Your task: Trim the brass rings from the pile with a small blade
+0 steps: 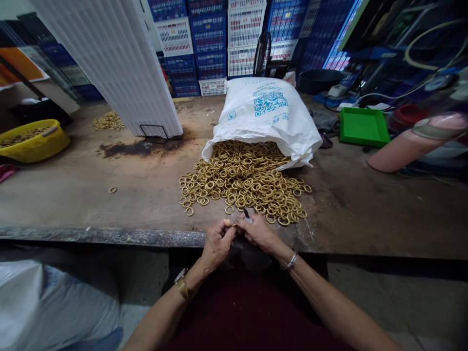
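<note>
At the table's front edge my two hands meet, fingers closed. My left hand [216,243] pinches a small gold-coloured ring [235,225], mostly hidden by the fingertips. Against it, my right hand [262,234] grips a slim tool with a dark tip [246,213] and a greyish part, perhaps a small knife; its full shape is covered by the fingers. Just beyond the hands spreads a heap of gold-coloured metal rings [252,183], spilling from the mouth of a white woven sack [234,112] that lies on its side.
A lone ring [113,189] lies to the left. Further left stand a yellow basin [40,148] of small parts, a small pile of rings [108,121] and a tall white corrugated panel [135,68]. On the right are a green tray [363,126] and a pink cylinder [398,148].
</note>
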A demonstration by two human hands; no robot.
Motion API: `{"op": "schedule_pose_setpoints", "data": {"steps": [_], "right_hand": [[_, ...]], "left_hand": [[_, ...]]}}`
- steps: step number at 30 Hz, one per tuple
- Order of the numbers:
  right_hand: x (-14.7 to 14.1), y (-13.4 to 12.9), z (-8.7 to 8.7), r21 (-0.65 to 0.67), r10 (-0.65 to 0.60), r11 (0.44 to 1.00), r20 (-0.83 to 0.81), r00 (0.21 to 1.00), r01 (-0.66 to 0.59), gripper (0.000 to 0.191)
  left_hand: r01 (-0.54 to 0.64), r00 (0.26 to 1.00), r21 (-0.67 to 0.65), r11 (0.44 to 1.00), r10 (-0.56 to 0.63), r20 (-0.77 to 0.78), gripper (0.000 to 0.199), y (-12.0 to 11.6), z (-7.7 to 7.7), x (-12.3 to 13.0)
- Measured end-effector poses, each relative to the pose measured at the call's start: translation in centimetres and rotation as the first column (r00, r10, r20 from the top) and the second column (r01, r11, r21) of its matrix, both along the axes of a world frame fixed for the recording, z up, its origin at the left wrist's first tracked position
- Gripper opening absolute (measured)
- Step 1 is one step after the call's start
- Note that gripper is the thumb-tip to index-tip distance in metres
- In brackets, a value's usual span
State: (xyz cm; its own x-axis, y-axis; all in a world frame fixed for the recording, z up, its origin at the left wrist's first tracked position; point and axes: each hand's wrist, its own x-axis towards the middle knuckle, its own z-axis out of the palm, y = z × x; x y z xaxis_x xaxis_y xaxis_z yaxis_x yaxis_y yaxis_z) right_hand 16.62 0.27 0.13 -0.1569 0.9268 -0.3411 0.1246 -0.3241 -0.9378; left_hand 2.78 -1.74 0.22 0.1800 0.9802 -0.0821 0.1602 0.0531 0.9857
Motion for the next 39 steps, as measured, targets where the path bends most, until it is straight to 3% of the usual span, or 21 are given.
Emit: {"op": "schedule_pose_setpoints", "data": {"steps": [6, 11, 14, 17, 19, 22, 29, 33, 36, 39], "right_hand": [[-0.3, 0.1, 0.9, 0.043, 0.003, 0.999, 0.063, 0.998, -0.006, 0.02], [-0.4, 0.3, 0.8, 0.025, -0.008, 1.0, 0.05, 0.999, 0.007, 0.022], [-0.1, 0.5, 0.1, 0.182, -0.056, 0.983, 0.198, 0.979, 0.019, 0.017], [0.3, 0.2, -0.3, 0.383, -0.012, 0.909, 0.412, 0.911, -0.161, 0.014], [0.5, -0.2, -0.3, 0.423, 0.067, 0.848, 0.511, 0.857, -0.318, 0.013], [0.5, -0.5, -0.3, 0.406, 0.132, 0.811, 0.574, 0.808, -0.42, 0.014], [0.3, -0.4, -0.2, 0.372, 0.145, 0.809, 0.624, 0.768, -0.455, 0.016], [0.5, 0.0, 0.4, 0.288, 0.192, 0.803, 0.704, 0.684, -0.522, 0.016], [0.5, 0.5, 0.7, 0.236, 0.148, 0.82, 0.792, 0.592, -0.521, 0.021], [0.1, 1.2, 0.7, 0.242, 0.077, 0.836, 0.837, 0.542, -0.493, 0.024]], "left_hand": [[0.101, 0.972, -0.25, 0.963, -0.041, 0.232, 0.028, -0.3, 1.0, -0.1], [0.107, 0.929, -0.318, 0.942, 0.018, 0.368, 0.031, -0.3, 0.7, -0.4], [0.096, 0.907, -0.333, 0.938, 0.056, 0.418, 0.031, -0.3, 0.4, -0.5], [0.072, 0.9, -0.32, 0.945, 0.077, 0.429, 0.03, -0.3, 0.2, -0.4], [0.048, 0.909, -0.294, 0.955, 0.08, 0.409, 0.029, -0.3, 0.2, -0.3], [0.019, 0.93, -0.255, 0.967, 0.076, 0.36, 0.029, -0.2, 0.3, -0.2], [0.005, 0.969, -0.177, 0.984, 0.039, 0.245, 0.031, -0.1, 0.4, -0.4], [-0.001, 0.975, -0.131, 0.991, 0.03, 0.221, 0.03, -0.7, 0.6, -0.6], [0.077, 0.961, -0.136, 0.988, -0.037, 0.272, 0.029, -1.4, 1.6, -0.6], [0.151, 0.903, -0.212, 0.966, -0.048, 0.426, 0.028, -1.6, 2.3, -0.5]]}}
